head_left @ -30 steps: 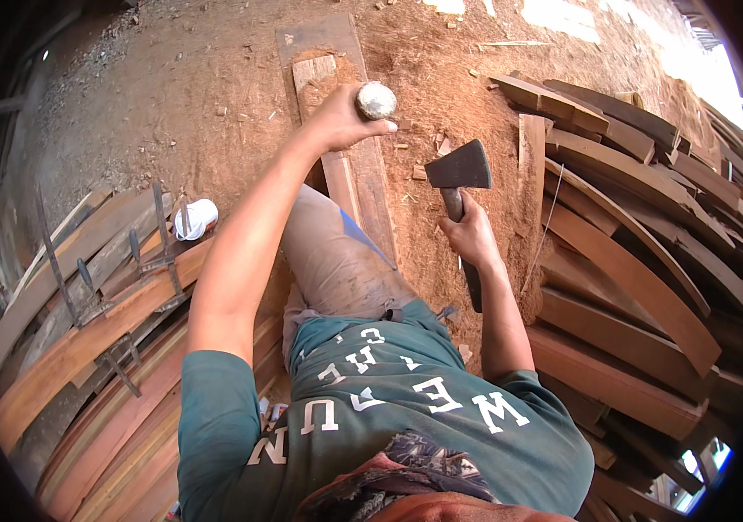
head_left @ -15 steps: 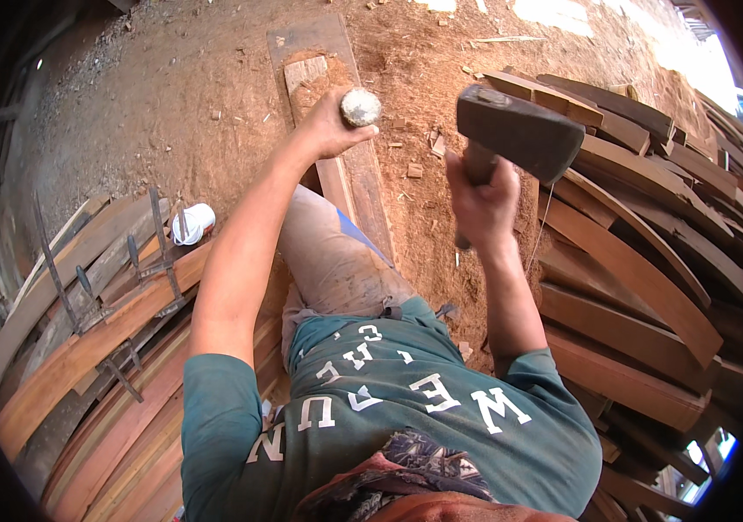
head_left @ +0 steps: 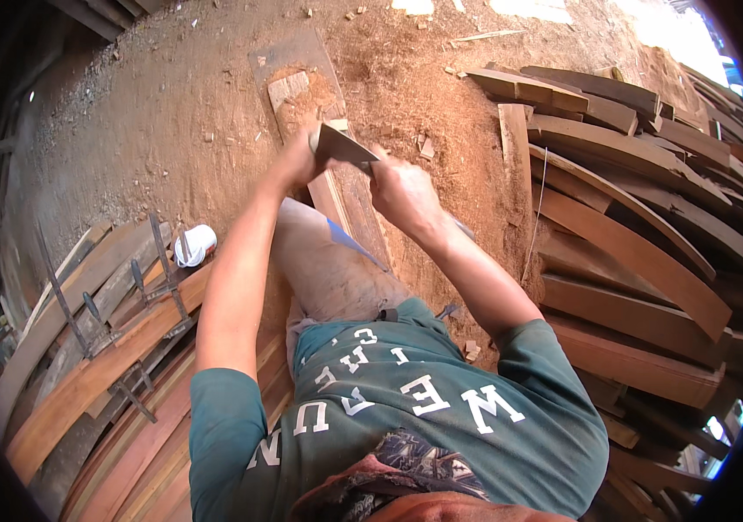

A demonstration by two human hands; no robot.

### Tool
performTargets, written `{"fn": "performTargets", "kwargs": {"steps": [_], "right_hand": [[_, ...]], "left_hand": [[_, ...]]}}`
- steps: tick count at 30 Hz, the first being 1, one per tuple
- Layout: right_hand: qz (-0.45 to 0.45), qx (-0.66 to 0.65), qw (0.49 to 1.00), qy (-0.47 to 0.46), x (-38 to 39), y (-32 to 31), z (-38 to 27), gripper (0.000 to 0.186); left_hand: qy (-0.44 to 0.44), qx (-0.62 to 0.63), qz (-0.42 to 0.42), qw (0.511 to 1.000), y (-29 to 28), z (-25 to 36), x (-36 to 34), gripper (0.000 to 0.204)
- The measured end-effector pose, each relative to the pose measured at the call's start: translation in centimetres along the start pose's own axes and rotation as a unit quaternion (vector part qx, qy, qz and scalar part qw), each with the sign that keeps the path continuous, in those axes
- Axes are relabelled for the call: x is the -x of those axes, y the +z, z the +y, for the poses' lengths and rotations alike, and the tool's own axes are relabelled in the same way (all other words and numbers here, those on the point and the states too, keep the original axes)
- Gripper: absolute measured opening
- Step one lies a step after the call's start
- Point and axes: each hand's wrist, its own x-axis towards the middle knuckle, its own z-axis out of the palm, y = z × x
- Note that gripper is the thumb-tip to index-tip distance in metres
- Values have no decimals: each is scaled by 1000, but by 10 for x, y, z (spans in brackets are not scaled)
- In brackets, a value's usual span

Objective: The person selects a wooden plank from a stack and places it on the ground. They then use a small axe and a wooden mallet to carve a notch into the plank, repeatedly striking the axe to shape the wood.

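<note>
My left hand (head_left: 302,158) is closed around an upright tool whose round top is now mostly hidden behind a dark axe head (head_left: 345,146). My right hand (head_left: 401,193) grips the axe's handle, with the head over my left hand at the tool's top; whether they touch I cannot tell. Beneath both hands a reddish-brown plank (head_left: 365,224) lies on the sawdust-covered ground, with a shorter chipped wooden piece (head_left: 289,87) on it. My leg (head_left: 328,270) in dusty trousers is beside the plank.
At the right are stacks of curved boards (head_left: 632,252). At the left, boards with metal clamps (head_left: 132,322) lie beside a white bucket (head_left: 193,245). A narrow upright board (head_left: 515,174) lies near the right stack. Small chips (head_left: 426,148) are scattered over the ground.
My right hand has swung the axe up and then leftward, bringing its head over my left hand. My left hand has shifted slightly left and down, still holding the tool.
</note>
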Motion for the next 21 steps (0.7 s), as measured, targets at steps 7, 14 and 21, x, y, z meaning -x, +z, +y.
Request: {"fn": "performTargets", "kwargs": {"steps": [7,14,21], "right_hand": [[18,-68,996,61,7,-17,14,15],[45,-154,975,154,25,-31,30,29],[76,-150,975,146,24,-52,30,34]], "left_hand": [[-61,73,69,993,-19,22,-18,46],[-61,-55,-36,996,-12,80,-21,53],[-87,-106,-50,989,-13,81,-21,55]]}}
